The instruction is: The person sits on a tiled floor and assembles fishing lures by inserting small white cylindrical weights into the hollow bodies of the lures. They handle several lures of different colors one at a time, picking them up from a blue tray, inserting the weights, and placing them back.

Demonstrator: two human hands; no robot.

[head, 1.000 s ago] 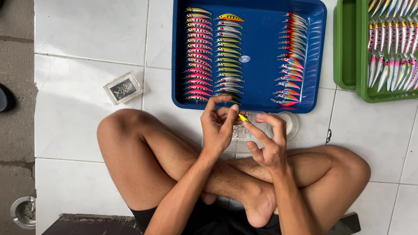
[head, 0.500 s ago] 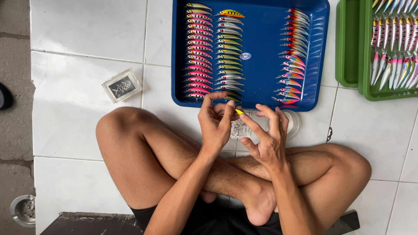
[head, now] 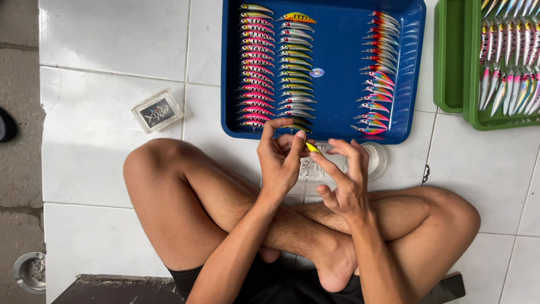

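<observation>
Glossy blue plastic tray point(head: 337, 50); shiny white floor tiles point(head: 112, 34).

White tiled floor point(head: 112, 34) bore a blue tray point(head: 343, 73) of lures, a green tray point(head: 450, 62) at right, a small clear lidded box point(head: 157, 110) at left, a clear round container point(head: 376, 159) just below the blue tray, and the cross-legged person.

Head camera only; I'm getting one view, no second to overlap with. It's looking almost straight down from the wearer's head onto crossed legs and white floor tiles point(head: 112, 45). It's sitting close: left hand point(head: 281, 157) and right hand point(head: 346, 177) are landing at frame centre. Blue tray point(head: 337, 84) is filling the upper middle; green tray point(head: 450, 62) is getting cropped at upper right.
</observation>
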